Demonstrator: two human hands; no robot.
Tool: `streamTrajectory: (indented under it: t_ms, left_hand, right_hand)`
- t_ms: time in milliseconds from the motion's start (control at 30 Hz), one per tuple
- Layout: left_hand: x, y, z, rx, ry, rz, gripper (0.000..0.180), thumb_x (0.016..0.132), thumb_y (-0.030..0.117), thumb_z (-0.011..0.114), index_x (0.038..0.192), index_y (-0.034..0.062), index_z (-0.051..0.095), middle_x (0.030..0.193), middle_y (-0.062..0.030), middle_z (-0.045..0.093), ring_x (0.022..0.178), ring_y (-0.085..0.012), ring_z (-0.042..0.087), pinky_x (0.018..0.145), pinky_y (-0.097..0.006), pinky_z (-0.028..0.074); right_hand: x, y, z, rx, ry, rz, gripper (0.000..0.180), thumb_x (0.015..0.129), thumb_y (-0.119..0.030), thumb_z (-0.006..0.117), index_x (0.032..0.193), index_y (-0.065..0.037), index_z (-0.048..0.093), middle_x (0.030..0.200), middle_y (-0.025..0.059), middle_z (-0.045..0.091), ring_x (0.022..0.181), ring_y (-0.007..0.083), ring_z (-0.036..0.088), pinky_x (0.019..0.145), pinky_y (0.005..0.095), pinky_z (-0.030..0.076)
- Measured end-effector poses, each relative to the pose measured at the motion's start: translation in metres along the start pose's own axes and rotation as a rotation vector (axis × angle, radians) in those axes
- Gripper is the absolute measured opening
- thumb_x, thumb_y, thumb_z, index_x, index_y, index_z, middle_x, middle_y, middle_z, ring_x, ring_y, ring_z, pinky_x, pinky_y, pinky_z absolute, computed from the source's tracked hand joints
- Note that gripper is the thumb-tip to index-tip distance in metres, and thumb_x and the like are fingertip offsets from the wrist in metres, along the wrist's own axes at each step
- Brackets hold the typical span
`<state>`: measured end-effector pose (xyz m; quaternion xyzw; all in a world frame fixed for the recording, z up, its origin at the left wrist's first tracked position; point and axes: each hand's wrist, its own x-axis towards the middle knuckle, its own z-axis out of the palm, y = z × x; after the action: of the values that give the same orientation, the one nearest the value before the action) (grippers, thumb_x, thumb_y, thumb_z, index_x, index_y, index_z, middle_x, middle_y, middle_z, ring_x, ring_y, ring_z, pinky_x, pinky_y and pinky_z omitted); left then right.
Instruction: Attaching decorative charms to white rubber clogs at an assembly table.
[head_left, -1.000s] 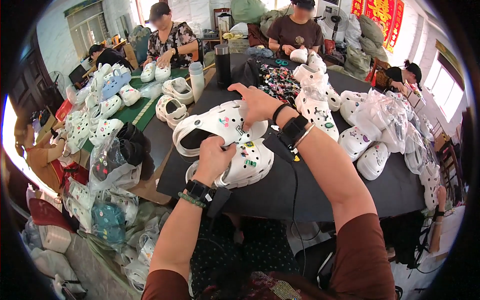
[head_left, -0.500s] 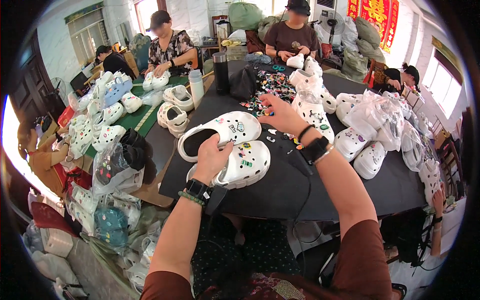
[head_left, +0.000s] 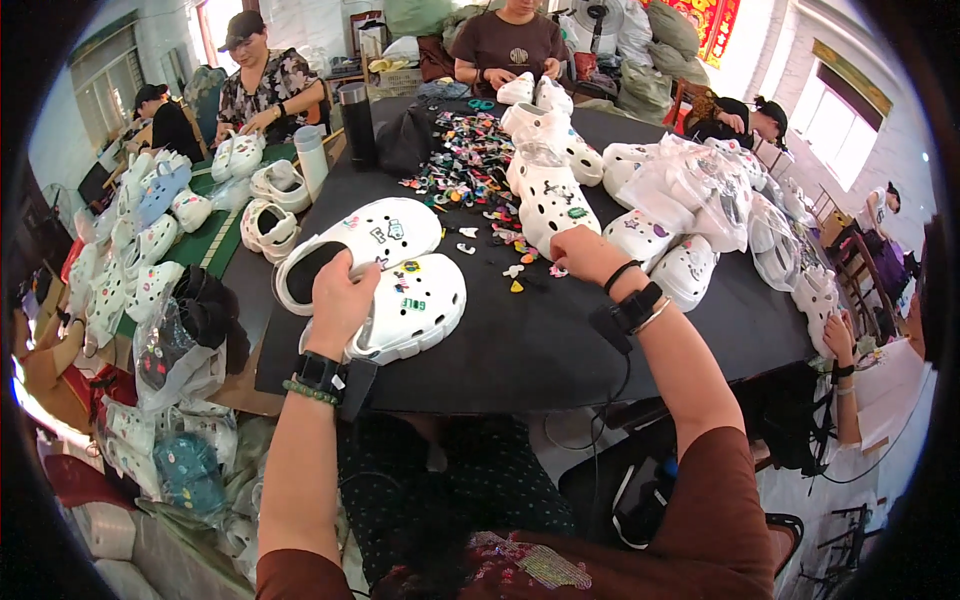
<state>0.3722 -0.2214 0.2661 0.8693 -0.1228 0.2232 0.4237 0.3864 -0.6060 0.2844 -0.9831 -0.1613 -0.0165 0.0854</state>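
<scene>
My left hand (head_left: 343, 300) grips a white clog (head_left: 425, 310) at its heel opening, fingers closed on the upper. This clog has holes and several colourful charms on its toe. Pressed against its far side lies a second white clog (head_left: 398, 228) with charms. My right hand (head_left: 592, 258) is lowered to the black table, fingers pinched together, at the toe of another white clog (head_left: 548, 195). What sits between those fingertips is hidden. Close by lie loose charms, among them a yellow one (head_left: 517, 286) and a white one (head_left: 513, 271).
A heap of colourful charms (head_left: 465, 150) covers the table's far middle. White clogs, some in clear plastic bags (head_left: 700, 185), crowd the right side. A black bottle (head_left: 356, 125) and a pale bottle (head_left: 311, 160) stand far left. Other people work around the table.
My right hand has left the space beside the clogs' toes and moved right and nearer, down to the tabletop. The left hand keeps its hold. The whole view has shifted.
</scene>
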Motion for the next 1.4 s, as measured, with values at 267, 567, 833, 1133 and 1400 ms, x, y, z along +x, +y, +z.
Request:
streamTrajectory:
  t_ms: [267, 567, 833, 1133, 1400]
  left_hand:
    - [-0.002, 0.005, 0.0, -0.037, 0.005, 0.003, 0.03, 0.082, 0.021, 0.068, 0.078, -0.0053, 0.054, 0.075, -0.0232, 0.06, 0.071, -0.0377, 0.059, 0.066, -0.043, 0.046]
    - [-0.003, 0.0, -0.003, -0.027, 0.014, 0.01, 0.029, 0.081, 0.021, 0.067, 0.08, -0.0053, 0.057, 0.076, -0.0236, 0.061, 0.071, -0.0392, 0.06, 0.067, -0.044, 0.047]
    - [-0.004, 0.011, -0.003, -0.035, 0.01, -0.016, 0.026, 0.082, 0.02, 0.067, 0.085, -0.0046, 0.06, 0.078, -0.023, 0.064, 0.074, -0.039, 0.063, 0.068, -0.044, 0.049]
    - [-0.002, 0.005, -0.002, 0.004, -0.006, -0.018, 0.028, 0.081, 0.021, 0.067, 0.081, -0.0051, 0.057, 0.076, -0.0241, 0.062, 0.072, -0.0391, 0.062, 0.066, -0.044, 0.048]
    - [-0.004, 0.008, -0.002, 0.019, -0.008, -0.034, 0.028, 0.081, 0.022, 0.067, 0.083, -0.0051, 0.059, 0.079, -0.0245, 0.064, 0.076, -0.0397, 0.063, 0.07, -0.045, 0.049]
  right_hand:
    - [0.002, -0.02, 0.02, -0.139, 0.212, -0.168, 0.016, 0.079, -0.007, 0.068, 0.095, -0.005, 0.067, 0.091, 0.0145, 0.064, 0.089, 0.0317, 0.065, 0.077, 0.0403, 0.053]
    - [0.03, -0.034, 0.035, -0.367, 0.149, -0.191, 0.016, 0.087, -0.01, 0.056, 0.099, -0.007, 0.068, 0.093, 0.0114, 0.064, 0.097, 0.0301, 0.062, 0.081, 0.0408, 0.053]
    - [0.02, -0.042, -0.001, 0.249, 0.147, -0.071, 0.016, 0.075, -0.006, 0.073, 0.085, -0.002, 0.061, 0.075, 0.0121, 0.067, 0.078, 0.0306, 0.067, 0.067, 0.0395, 0.051]
    - [0.022, -0.123, -0.012, 0.991, -0.02, -0.115, 0.011, 0.084, -0.009, 0.071, 0.089, -0.001, 0.066, 0.071, 0.0043, 0.067, 0.062, 0.0104, 0.062, 0.058, 0.0276, 0.05]
    - [0.039, -0.155, -0.004, 0.728, -0.061, -0.148, 0.015, 0.083, -0.008, 0.07, 0.094, 0.001, 0.07, 0.076, 0.0056, 0.07, 0.064, 0.01, 0.063, 0.061, 0.0263, 0.052]
